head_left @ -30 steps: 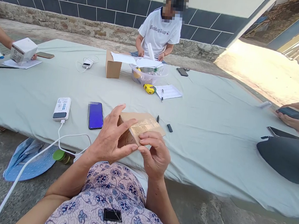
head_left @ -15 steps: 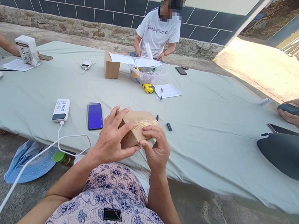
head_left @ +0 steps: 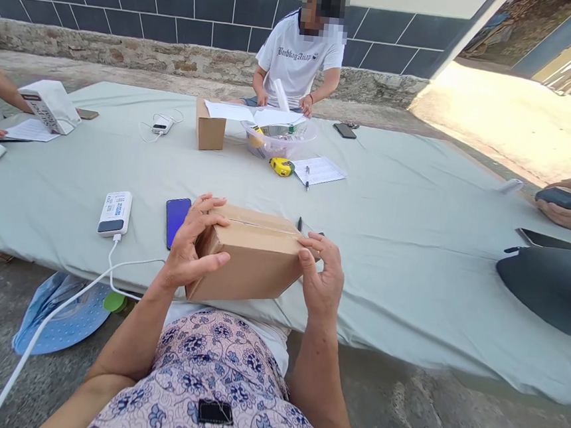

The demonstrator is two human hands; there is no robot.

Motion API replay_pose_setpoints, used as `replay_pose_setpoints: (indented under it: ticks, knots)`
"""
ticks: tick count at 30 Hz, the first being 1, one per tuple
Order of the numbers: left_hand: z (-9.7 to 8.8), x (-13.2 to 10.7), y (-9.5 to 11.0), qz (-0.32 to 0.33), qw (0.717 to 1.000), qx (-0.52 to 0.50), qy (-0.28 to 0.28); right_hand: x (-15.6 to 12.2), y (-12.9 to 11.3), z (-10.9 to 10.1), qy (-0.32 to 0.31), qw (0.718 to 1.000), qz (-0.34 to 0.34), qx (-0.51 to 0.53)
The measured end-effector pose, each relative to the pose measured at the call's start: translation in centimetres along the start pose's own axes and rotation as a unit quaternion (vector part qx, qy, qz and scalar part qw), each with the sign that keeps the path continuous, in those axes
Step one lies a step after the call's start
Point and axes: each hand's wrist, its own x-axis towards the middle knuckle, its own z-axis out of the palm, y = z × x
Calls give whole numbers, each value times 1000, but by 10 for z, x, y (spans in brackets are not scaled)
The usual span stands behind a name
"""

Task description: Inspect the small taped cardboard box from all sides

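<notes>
A closed brown cardboard box [head_left: 251,261] is held over the near edge of the pale green sheet [head_left: 406,204], its long side facing me. My left hand [head_left: 190,245] wraps its left end, thumb on the front face and fingers over the top. My right hand [head_left: 322,277] grips the right end, fingers curled at the top corner. A tape seam runs along the box's top.
A blue-screened phone [head_left: 175,218] and a white power bank [head_left: 114,212] with its cable lie left of the box. Further back are a small carton [head_left: 210,127], a clear bowl [head_left: 279,140], a yellow tape measure [head_left: 282,167] and papers. Other people sit opposite, left and right.
The box has been turned from an end-on, tilted hold to lie lengthwise with its plain side toward me. My hands have spread apart to its two ends.
</notes>
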Motion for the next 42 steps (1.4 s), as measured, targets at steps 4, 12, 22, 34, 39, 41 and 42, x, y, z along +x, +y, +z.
replay_pose_setpoints:
  ticks: [4,12,22,34,39,41,42]
  knots:
    - [-3,0,-7,-99,990,-100,27,1,1,-4,-11,993,60,98]
    - [7,0,-14,-271,920,-268,90,-2,0,-3,-9,991,84,107]
    - [11,1,-16,-346,857,-351,149,-4,-11,-6,-45,972,167,162]
    - [7,-1,-21,-337,846,-364,196,-4,-3,-9,-120,970,131,168]
    - [9,-1,-22,-341,832,-383,210,-4,-3,-8,-116,967,129,185]
    - [10,-1,-20,-346,826,-390,217,-5,-3,-7,-116,968,119,188]
    - [10,0,-20,-346,823,-391,223,-5,-3,-7,-118,969,112,189]
